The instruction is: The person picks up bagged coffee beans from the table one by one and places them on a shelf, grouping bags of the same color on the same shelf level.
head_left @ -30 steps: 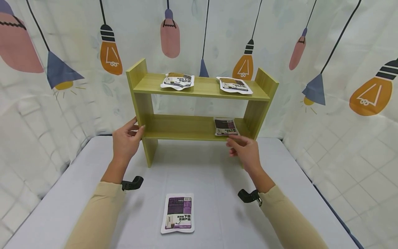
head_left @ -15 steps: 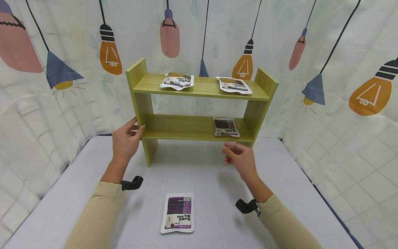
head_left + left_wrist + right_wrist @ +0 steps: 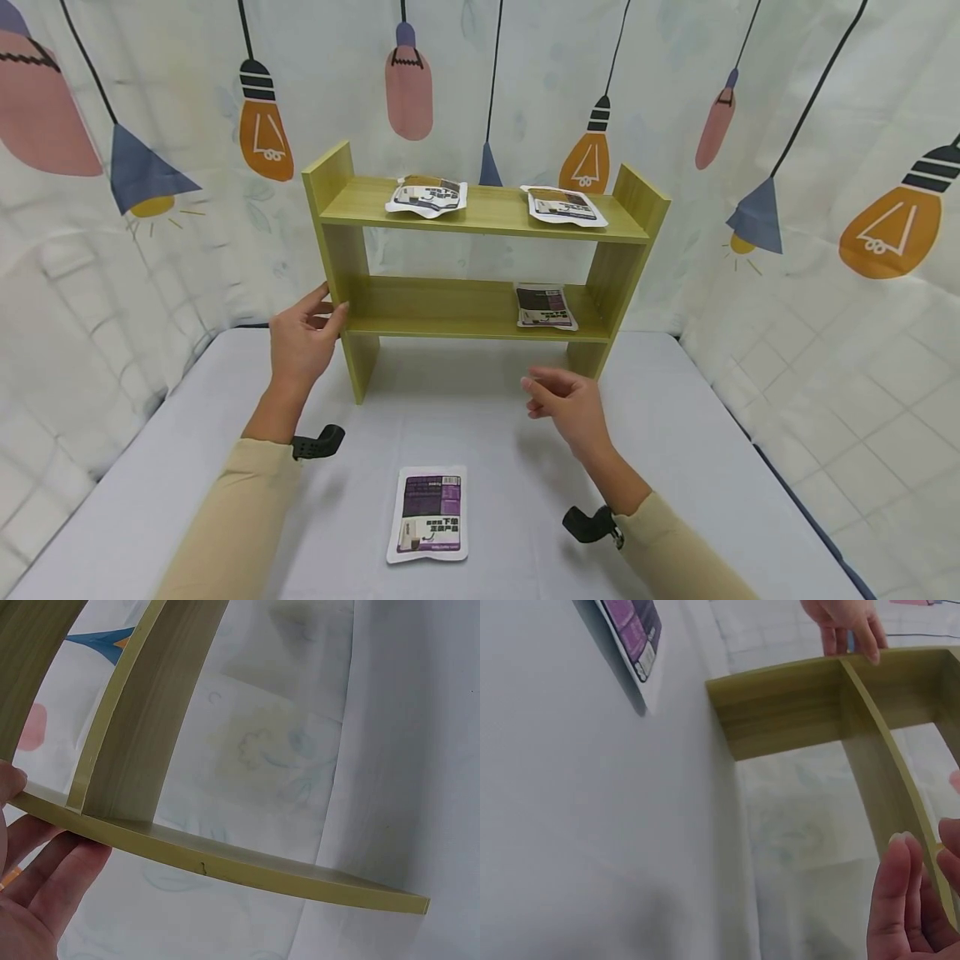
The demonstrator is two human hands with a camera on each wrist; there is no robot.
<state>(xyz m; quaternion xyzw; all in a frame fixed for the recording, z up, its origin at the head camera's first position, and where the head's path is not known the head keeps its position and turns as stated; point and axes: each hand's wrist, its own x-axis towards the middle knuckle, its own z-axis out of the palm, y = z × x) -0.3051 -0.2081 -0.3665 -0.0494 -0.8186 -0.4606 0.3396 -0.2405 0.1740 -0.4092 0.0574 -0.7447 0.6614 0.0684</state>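
A yellow-green wooden shelf (image 3: 480, 218) with two boards stands on the table. My left hand (image 3: 303, 342) holds the edge of its left side panel, with the thumb on the inner side and the fingers outside, as the left wrist view shows. In front of the shelf, my right hand (image 3: 567, 407) hovers over the table, fingers loosely bent and holding nothing. A dark pouch (image 3: 545, 307) lies at the right of the lower board. Flat on the table, nearer the person, lies a white and purple pouch (image 3: 429, 513); its corner also shows in the right wrist view.
On the upper board rest two white and orange pouches, one on the left (image 3: 426, 197) and one on the right (image 3: 564, 206). A white cloth covers the table (image 3: 480, 433). Behind it hangs a curtain (image 3: 330, 75) printed with lamps and bulbs.
My right hand has drawn back from the lower board's front edge near the dark pouch, moving down and slightly left. The left hand keeps its hold on the side panel.
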